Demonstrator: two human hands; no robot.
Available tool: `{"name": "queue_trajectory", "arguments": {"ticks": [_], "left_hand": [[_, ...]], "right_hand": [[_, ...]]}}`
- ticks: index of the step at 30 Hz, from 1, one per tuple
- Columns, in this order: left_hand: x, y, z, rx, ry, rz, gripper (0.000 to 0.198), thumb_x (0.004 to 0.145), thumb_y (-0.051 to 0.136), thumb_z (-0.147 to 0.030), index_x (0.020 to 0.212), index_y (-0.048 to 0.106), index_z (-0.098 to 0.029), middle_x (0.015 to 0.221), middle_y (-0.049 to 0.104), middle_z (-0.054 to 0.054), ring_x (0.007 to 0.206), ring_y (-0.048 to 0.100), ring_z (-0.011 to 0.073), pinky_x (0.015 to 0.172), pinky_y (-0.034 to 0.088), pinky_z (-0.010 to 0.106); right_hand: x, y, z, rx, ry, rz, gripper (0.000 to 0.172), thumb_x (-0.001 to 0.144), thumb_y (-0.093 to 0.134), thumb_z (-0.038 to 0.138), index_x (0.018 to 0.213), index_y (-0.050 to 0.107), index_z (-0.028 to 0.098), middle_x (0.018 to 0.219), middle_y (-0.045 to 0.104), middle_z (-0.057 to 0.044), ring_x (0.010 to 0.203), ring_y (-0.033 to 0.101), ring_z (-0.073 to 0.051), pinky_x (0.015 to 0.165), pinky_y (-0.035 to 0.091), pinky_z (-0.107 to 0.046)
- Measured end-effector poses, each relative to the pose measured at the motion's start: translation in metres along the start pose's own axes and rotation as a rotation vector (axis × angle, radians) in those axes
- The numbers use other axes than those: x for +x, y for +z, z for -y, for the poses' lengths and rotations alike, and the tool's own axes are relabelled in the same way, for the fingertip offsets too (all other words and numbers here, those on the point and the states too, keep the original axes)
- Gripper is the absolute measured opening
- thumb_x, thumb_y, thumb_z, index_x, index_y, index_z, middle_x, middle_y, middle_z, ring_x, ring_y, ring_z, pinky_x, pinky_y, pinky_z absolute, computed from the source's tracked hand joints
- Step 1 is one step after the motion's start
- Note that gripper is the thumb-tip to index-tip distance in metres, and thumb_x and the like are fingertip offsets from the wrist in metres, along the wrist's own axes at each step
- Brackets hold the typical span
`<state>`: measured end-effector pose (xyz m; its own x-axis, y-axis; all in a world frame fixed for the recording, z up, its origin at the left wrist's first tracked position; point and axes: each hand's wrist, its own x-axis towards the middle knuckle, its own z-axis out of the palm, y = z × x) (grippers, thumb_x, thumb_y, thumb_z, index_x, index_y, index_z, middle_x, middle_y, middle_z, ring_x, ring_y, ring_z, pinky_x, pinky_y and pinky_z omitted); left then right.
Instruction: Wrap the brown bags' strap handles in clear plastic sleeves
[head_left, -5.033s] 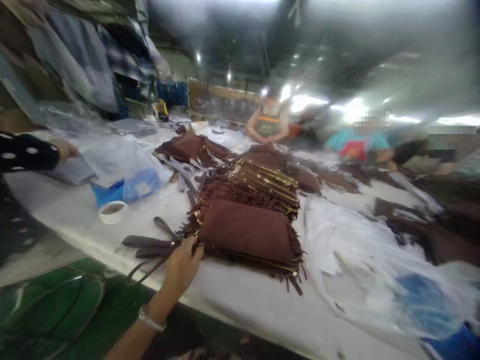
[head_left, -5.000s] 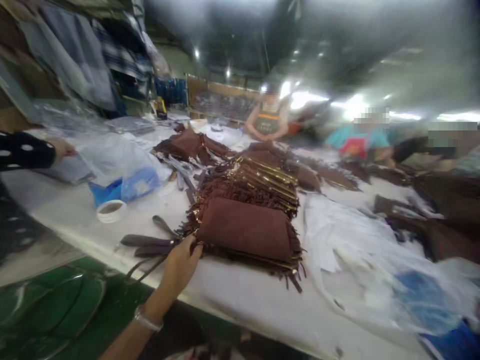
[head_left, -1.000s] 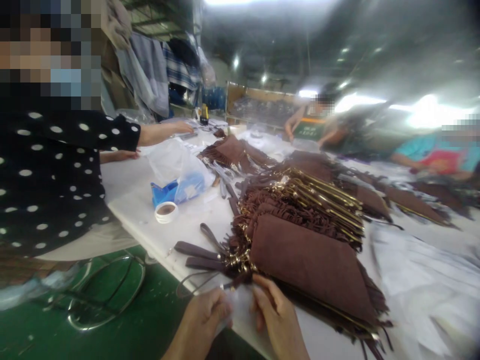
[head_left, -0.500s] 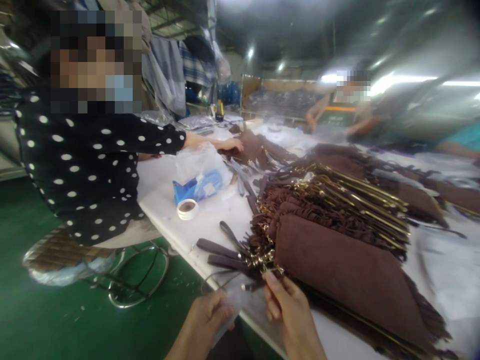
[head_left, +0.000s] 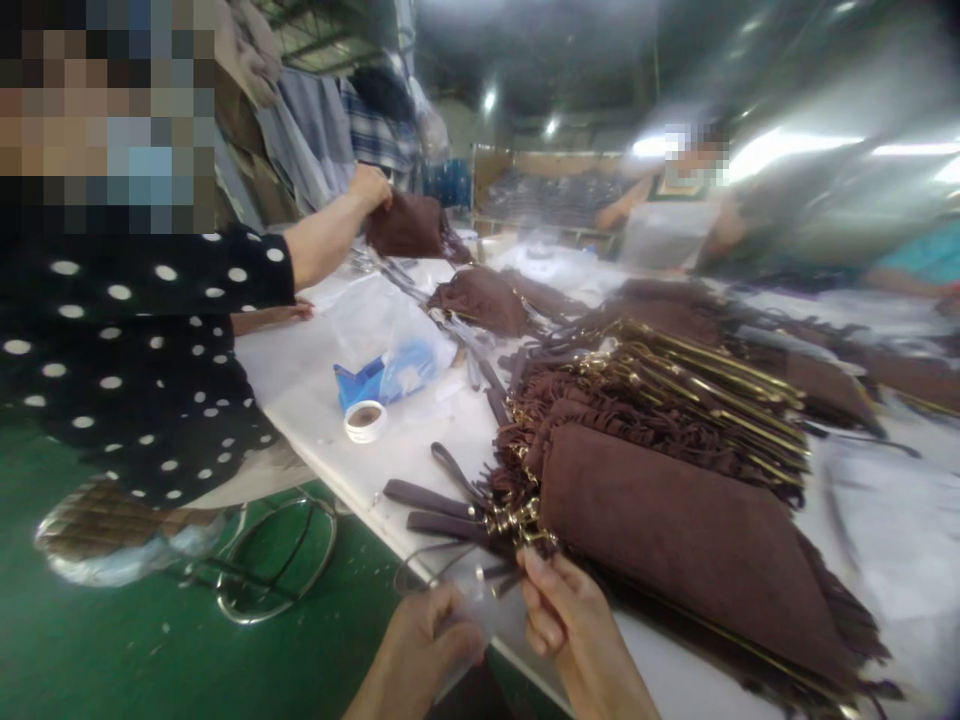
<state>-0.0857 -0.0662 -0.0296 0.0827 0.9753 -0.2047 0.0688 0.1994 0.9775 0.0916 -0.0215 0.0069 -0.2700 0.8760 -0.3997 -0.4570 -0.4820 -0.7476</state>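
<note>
A stack of brown suede fringed bags point(head_left: 675, 510) with gold hardware lies on the white table point(head_left: 300, 380). Dark brown straps point(head_left: 431, 500) with gold clips stick out at the stack's near left corner. My left hand point(head_left: 427, 650) and my right hand point(head_left: 559, 620) sit at the table's near edge, both pinching a small piece of clear plastic film point(head_left: 480, 600) just below the clips. My right hand's fingertips are close to the strap ends.
A person in a black polka-dot top point(head_left: 135, 360) sits at the left and lifts a brown bag point(head_left: 409, 225). A tape roll point(head_left: 365, 420) and blue-and-clear plastic packets point(head_left: 382, 360) lie between us. Other people work across the table. A wire stool base point(head_left: 270, 565) stands on the green floor.
The person at the left has raised a brown bag off the table. My hands stay closed on the film by the strap clips, shifted slightly lower in view.
</note>
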Motion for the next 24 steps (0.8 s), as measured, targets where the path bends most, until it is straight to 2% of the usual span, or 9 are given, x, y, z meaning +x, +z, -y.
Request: {"name": "queue_trajectory", "arguments": {"ticks": [6, 12, 19, 24], "left_hand": [[0.0002, 0.0023, -0.0056, 0.11, 0.049, -0.004, 0.032, 0.078, 0.067, -0.044, 0.071, 0.066, -0.013, 0.064, 0.06, 0.0, 0.06, 0.049, 0.0142, 0.055, 0.033, 0.023], [-0.0022, 0.0029, -0.0036, 0.089, 0.06, 0.021, 0.039, 0.078, 0.067, -0.051, 0.072, 0.064, -0.013, 0.065, 0.059, 0.001, 0.061, 0.049, 0.0153, 0.056, 0.033, 0.024], [-0.0026, 0.0051, -0.0052, 0.045, 0.035, 0.007, 0.038, 0.078, 0.068, -0.05, 0.072, 0.065, -0.013, 0.064, 0.061, 0.002, 0.06, 0.05, 0.0149, 0.055, 0.034, 0.023], [-0.0009, 0.0049, 0.0008, -0.007, -0.004, 0.005, 0.045, 0.074, 0.07, -0.058, 0.073, 0.067, -0.012, 0.063, 0.064, 0.004, 0.058, 0.052, 0.0158, 0.053, 0.034, 0.024]], "right_hand": [[0.0001, 0.0023, 0.0002, 0.015, 0.003, -0.003, 0.04, 0.074, 0.08, 0.049, 0.08, 0.057, 0.017, 0.058, 0.049, 0.009, 0.038, 0.027, 0.001, 0.037, 0.029, -0.016], [-0.0008, 0.0031, 0.001, 0.032, 0.008, 0.002, 0.04, 0.074, 0.08, 0.048, 0.081, 0.056, 0.017, 0.059, 0.05, 0.009, 0.039, 0.028, 0.001, 0.038, 0.029, -0.015], [-0.0035, 0.0022, 0.0016, 0.022, 0.011, 0.013, 0.039, 0.075, 0.079, 0.048, 0.078, 0.055, 0.017, 0.057, 0.048, 0.01, 0.039, 0.028, 0.001, 0.038, 0.028, -0.015], [-0.0026, 0.0003, 0.0012, -0.004, -0.001, 0.008, 0.041, 0.074, 0.079, 0.049, 0.075, 0.053, 0.017, 0.056, 0.048, 0.01, 0.038, 0.028, 0.001, 0.037, 0.029, -0.015]]}}
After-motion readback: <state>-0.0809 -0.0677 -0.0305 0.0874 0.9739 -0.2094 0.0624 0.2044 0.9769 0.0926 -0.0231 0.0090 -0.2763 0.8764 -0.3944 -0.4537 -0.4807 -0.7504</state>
